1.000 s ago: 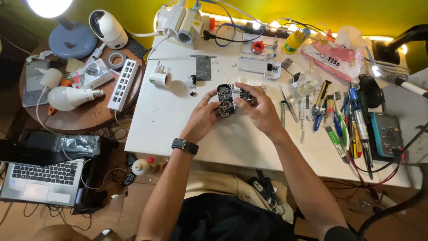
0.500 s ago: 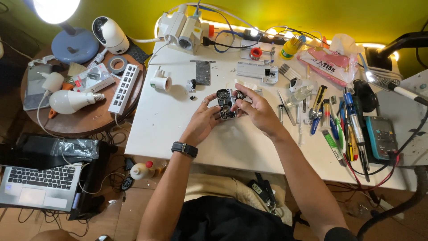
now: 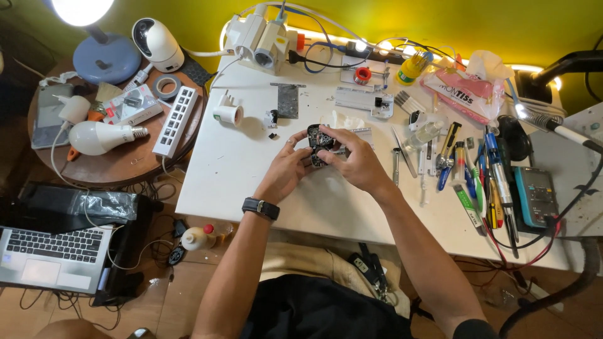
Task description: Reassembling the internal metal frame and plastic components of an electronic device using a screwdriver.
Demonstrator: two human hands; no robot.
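Both hands meet over the middle of the white worktable [image 3: 251, 182], gripping one small black electronic module [image 3: 319, 139] with exposed innards. The left hand [image 3: 284, 172], a black wristwatch [image 3: 260, 208] on its wrist, cradles the module from the near-left side, its fingers curled up under and against the casing. The right hand [image 3: 355, 164] arches over the top, its fingertips pressed together on the module's upper edge and thumb tucked beneath, so the part sits pinched between the two sets of fingers, lifted just off the tabletop.

By the look of it, the step in hand is seating or prying the module's halves while it is held steady. The next move likely calls for a firm left-hand brace and a fine, controlled push or pull from the right fingertips, since the part is small and partly hidden by the knuckles.

Counted around the fingers: one grey metal plate [image 3: 288, 100] just beyond them, one white round plug adapter [image 3: 227, 113] to their far left, one screwdriver [image 3: 396, 164] just right of the right hand, and one teal multimeter [image 3: 535, 196] well off to the right. On the round wooden side table [image 3: 119, 164], well left of the fingers, lie one white power strip [image 3: 175, 120], one light bulb [image 3: 97, 137] and one roll of tape [image 3: 166, 86].
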